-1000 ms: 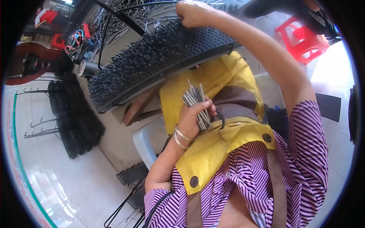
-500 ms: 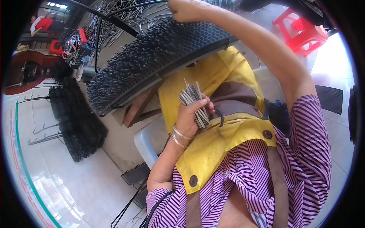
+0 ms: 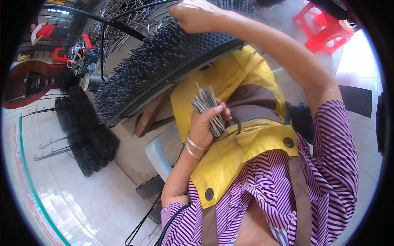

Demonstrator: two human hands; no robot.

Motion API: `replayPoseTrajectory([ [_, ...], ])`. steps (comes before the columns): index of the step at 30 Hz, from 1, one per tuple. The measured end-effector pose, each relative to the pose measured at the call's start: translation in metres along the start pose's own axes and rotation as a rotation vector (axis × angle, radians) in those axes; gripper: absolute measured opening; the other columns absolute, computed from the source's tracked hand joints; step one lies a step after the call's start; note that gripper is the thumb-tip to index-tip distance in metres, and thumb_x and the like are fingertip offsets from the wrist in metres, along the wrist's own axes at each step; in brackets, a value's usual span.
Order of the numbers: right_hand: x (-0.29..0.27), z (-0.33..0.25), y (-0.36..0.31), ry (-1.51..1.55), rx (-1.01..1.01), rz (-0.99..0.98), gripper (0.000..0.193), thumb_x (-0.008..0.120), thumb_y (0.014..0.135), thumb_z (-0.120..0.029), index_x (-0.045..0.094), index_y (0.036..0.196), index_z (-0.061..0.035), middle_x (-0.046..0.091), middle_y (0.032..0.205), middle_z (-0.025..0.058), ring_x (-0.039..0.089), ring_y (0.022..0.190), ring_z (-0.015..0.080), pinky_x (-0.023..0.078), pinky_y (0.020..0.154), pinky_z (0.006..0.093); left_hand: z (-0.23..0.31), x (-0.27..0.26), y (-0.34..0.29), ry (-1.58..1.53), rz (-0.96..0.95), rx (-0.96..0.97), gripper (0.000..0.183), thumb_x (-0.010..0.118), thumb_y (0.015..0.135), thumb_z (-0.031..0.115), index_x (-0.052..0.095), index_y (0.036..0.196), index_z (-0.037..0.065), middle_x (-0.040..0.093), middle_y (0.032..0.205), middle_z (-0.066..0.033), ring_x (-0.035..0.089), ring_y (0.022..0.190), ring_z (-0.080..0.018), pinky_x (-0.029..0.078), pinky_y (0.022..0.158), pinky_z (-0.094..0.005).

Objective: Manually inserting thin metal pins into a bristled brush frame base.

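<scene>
In my left hand (image 3: 202,127) is a bundle of thin grey metal rods (image 3: 208,111), gripped upright over my lap with the thumb across it. My right hand (image 3: 198,16) reaches out to the far side, above a black perforated board (image 3: 207,47). Its fingers are curled closed; whatever they may pinch is hidden behind the hand. Dark rods (image 3: 139,67) stand packed in the holes over the board's left and middle part. Toward the right, bare holes show.
Loose rods (image 3: 123,24) lie heaped beyond the board. A black bent bar (image 3: 98,18) crosses there. Black racks (image 3: 84,131) hang at left, beside hooks. A red stool (image 3: 324,28) stands far right. Another person (image 3: 45,33) is at far left.
My right hand has come slightly left and nearer over the board, still closed. My left hand keeps the bundle in place. The view has shifted a little.
</scene>
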State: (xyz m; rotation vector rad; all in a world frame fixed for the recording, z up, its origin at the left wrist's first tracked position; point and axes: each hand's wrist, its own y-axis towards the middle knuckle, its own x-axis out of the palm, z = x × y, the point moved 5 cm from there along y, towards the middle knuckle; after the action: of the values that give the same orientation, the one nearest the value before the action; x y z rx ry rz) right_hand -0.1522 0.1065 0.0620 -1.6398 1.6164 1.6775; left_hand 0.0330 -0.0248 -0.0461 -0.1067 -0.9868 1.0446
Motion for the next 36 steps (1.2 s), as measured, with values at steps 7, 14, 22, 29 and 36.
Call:
replayPoseTrajectory([
  [7,-0.021,0.002,-0.049,0.245,0.132,0.357,0.023,0.059,0.078,-0.022,0.060,0.076,0.0007,0.056,0.054,0.0075,0.053,0.049,0.0142,0.044,0.050,0.0277,0.003,0.001,-0.001,0.036,0.019,0.067,0.012,0.054,0.079,0.002,0.053,0.090,0.002,0.057,0.090,-0.0107,0.058,0.085,-0.0239,0.052,0.067,-0.0343],
  [14,0.021,-0.063,-0.119,1.322,0.804,0.208,0.030,0.049,0.085,-0.023,0.056,0.071,0.0022,0.050,0.051,0.0009,0.043,0.045,0.0056,0.036,0.041,0.0215,0.006,0.006,-0.004,-0.016,0.080,0.067,0.009,0.053,0.080,0.004,0.053,0.089,0.003,0.059,0.090,-0.0113,0.059,0.084,-0.0258,0.052,0.067,-0.0354],
  [22,0.033,-0.066,-0.132,1.366,0.955,0.101,0.024,0.049,0.084,-0.019,0.053,0.092,0.0032,0.055,0.068,0.0048,0.050,0.056,0.0080,0.043,0.049,0.0225,0.003,-0.001,0.000,0.023,0.055,0.083,0.009,0.056,0.075,0.003,0.052,0.083,0.000,0.056,0.073,-0.0102,0.056,0.061,-0.0209,0.047,0.053,-0.0305],
  [29,0.005,-0.054,-0.150,1.195,0.749,-0.327,0.026,0.049,0.080,-0.001,0.045,0.106,0.0018,0.059,0.073,0.0082,0.057,0.063,0.0111,0.049,0.056,0.0219,0.003,-0.001,0.000,-0.057,0.098,0.064,0.009,0.057,0.072,0.002,0.051,0.079,-0.001,0.055,0.067,-0.0118,0.055,0.057,-0.0210,0.047,0.051,-0.0304],
  [36,-0.004,-0.037,-0.152,1.322,0.709,0.026,0.022,0.054,0.077,0.003,0.046,0.098,0.0051,0.058,0.063,0.0101,0.056,0.049,0.0117,0.048,0.042,0.0227,0.004,0.004,-0.001,-0.014,-0.019,0.087,0.013,0.057,0.073,0.004,0.050,0.083,0.000,0.055,0.069,-0.0117,0.055,0.059,-0.0212,0.047,0.054,-0.0316],
])
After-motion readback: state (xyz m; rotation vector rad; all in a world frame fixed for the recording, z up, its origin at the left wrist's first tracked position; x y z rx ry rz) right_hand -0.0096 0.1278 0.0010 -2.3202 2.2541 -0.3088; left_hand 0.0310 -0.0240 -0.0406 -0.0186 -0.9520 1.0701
